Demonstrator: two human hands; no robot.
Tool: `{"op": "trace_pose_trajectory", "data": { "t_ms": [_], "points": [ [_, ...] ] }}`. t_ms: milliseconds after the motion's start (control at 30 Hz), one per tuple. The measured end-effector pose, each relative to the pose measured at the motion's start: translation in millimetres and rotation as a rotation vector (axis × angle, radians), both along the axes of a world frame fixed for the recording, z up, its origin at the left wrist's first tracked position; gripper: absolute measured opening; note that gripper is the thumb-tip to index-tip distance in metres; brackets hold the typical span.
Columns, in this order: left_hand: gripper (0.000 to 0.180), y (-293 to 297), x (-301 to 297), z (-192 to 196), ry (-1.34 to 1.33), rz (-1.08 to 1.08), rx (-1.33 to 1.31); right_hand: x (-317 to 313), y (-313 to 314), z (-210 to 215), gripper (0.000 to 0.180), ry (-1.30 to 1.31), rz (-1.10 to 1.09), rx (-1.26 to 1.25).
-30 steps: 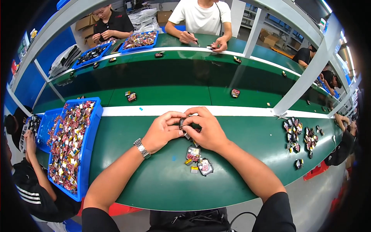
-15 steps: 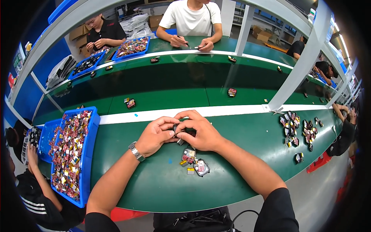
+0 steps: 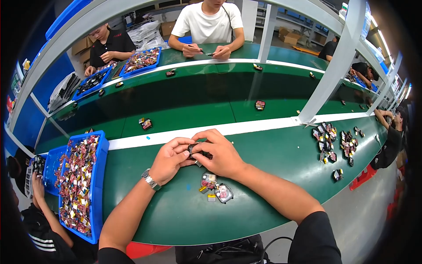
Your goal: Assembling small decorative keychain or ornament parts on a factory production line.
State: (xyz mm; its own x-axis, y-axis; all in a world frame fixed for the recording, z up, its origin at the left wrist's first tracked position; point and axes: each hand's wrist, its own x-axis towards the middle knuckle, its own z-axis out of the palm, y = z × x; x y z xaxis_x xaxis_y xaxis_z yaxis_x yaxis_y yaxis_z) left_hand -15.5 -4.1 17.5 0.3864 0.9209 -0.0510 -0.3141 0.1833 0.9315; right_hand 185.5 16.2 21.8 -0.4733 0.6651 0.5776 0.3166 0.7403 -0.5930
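Together, both hands meet over the green bench (image 3: 184,220).
Left hand (image 3: 169,158): fingers curled, pinching the small dark part (image 3: 196,151).
Right hand (image 3: 220,154): fingers bent, gripping the same part from the other side.
Small dark part: between the fingertips, near the white stripe (image 3: 263,126).
Loose parts (image 3: 215,187): just below the hands.
Blue tray (image 3: 99,176): at the bench's left end.

Small dark part (image 3: 198,152) mostly hidden between left hand (image 3: 169,159), right hand (image 3: 220,154).
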Motion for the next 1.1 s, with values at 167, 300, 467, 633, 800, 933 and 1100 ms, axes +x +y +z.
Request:
{"op": "trace_pose_trajectory", "data": {
  "t_ms": [167,300,467,633,800,933,1100],
  "points": [
    [0.030,4.7,6.1,-7.8,-0.043,-0.004,0.023,6.2,2.5,-10.6,0.018,0.059,0.009,0.026],
    [0.032,-4.9,-8.7,-3.6,0.045,0.123,0.059,-20.1,9.2,-21.2,0.014,0.159,0.081,0.037],
    [0.033,8.5,4.0,-18.8,0.038,0.135,0.047,-4.0,4.6,-18.9,0.011,0.174,0.020,-0.008],
    [0.033,8.3,6.6,-19.8,0.038,0.152,0.084,-7.5,3.7,-19.5,0.010,0.211,0.008,0.021],
    [0.033,-0.4,-7.9,-14.7,0.039,0.185,0.130,-21.8,3.6,-17.1,0.013,0.222,0.014,0.079],
    [0.022,-1.1,-5.7,-12.4,0.000,0.184,0.075,-15.4,0.0,-12.5,0.020,0.186,-0.033,0.126],
    [0.025,6.9,2.9,-18.4,-0.192,0.020,0.132,-2.1,-5.8,6.4,0.023,0.128,-0.019,0.242]
  ]
}}
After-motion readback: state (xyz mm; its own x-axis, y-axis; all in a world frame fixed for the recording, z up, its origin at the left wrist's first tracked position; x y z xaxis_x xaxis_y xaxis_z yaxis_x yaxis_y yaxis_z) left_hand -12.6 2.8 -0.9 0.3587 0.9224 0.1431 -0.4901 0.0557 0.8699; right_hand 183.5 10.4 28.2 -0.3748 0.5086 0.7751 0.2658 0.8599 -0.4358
